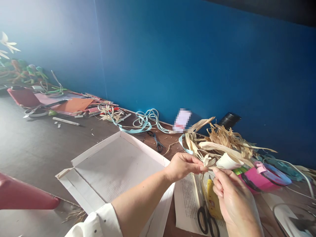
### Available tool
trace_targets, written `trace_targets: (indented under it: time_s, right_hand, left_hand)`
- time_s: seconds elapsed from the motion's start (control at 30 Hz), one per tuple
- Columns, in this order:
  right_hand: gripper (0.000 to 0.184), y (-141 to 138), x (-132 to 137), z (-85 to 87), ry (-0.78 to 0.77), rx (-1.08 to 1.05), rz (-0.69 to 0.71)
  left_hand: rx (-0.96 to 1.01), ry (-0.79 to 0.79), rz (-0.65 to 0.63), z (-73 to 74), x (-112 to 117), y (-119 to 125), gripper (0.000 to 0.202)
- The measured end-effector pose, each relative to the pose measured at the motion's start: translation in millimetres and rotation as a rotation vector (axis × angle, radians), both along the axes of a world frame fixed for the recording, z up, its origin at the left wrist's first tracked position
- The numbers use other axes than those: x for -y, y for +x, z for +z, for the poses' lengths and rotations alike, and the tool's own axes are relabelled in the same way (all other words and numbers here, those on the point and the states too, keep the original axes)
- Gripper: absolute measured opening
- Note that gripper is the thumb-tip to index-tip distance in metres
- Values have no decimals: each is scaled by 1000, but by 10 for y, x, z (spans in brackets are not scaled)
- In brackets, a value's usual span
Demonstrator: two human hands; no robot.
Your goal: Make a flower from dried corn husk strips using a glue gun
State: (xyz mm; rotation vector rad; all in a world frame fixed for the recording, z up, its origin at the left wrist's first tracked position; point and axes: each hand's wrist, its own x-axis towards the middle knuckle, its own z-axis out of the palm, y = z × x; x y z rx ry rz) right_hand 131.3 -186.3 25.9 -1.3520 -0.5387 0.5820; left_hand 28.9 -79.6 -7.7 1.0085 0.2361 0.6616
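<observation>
Near the middle right, my left hand (185, 166) pinches a small pale corn husk flower (208, 161) between thumb and fingers. My right hand (230, 196) is closed close beside it, its thumb and forefinger on a thin brownish strand (210, 170) at the flower's base. Below the hands, black-handled scissors (202, 220) and a yellow glue gun (212, 199) lie on a printed page (184, 205). Just behind the flower are a white paper cup (228, 162), tipped on its side, and a heap of dried corn husks (227, 140).
An open white cardboard box lid (108, 164) lies under my left arm. Small scissors (158, 144) and a pale blue ribbon (138, 130) lie behind it. A pink container (256, 177) stands at right. Colored paper (74, 104) and a red spool (23, 96) sit far left, by the blue wall (185, 59).
</observation>
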Motion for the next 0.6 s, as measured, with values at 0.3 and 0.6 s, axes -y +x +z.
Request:
trace_targets:
  time_s: [0.3,0.6]
  right_hand:
    - [29,-25,-18,-27,25,-10,27]
    - [26,-79,-19,65,0,-110,51]
  left_hand:
    - [9,-27,16,32,11,-6,44]
    - [8,-21,6,16,6,-6,43]
